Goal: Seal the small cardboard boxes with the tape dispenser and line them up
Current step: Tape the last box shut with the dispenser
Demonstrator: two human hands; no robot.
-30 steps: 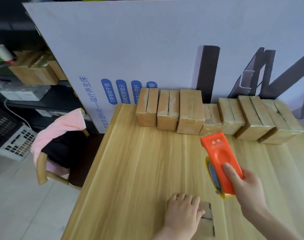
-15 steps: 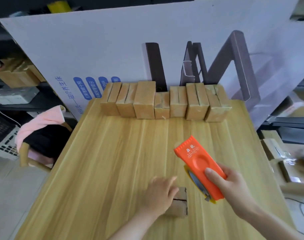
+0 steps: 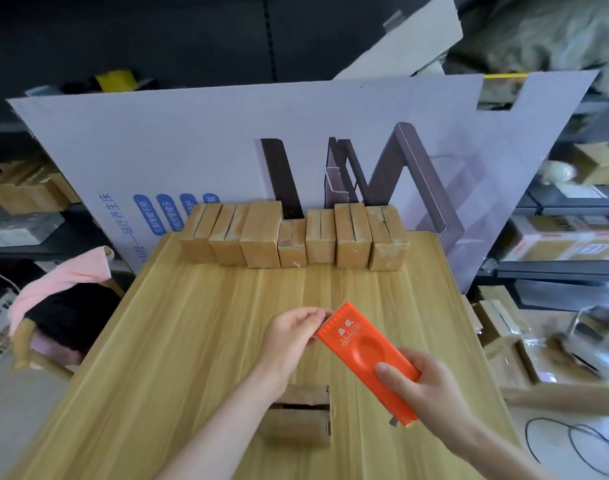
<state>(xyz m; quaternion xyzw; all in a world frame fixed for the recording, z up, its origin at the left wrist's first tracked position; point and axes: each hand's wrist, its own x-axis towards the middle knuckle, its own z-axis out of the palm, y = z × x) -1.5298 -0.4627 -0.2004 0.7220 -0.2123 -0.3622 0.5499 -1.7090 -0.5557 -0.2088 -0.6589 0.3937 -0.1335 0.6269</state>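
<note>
My right hand (image 3: 426, 386) grips the orange tape dispenser (image 3: 367, 355) above the wooden table (image 3: 157, 341), its toothed end pointing up and left. My left hand (image 3: 292, 336) is raised to that toothed end, fingertips pinching at the dispenser's front edge; the tape itself is too thin to make out. Below my hands a small cardboard box (image 3: 299, 415) lies on the table with its top flaps showing a dark seam. A row of several small cardboard boxes (image 3: 292, 237) stands side by side along the table's far edge.
A large white printed cardboard sheet (image 3: 226, 150) stands upright behind the row. A chair with pink cloth (image 3: 60, 292) sits left of the table. Shelves with boxes flank both sides, and cartons and cables (image 3: 573, 441) lie on the floor at right.
My left hand has lifted off the near box and gone up to the dispenser's toothed end. The right hand brought the dispenser lower and flatter. The view tilted up and shifted right.
</note>
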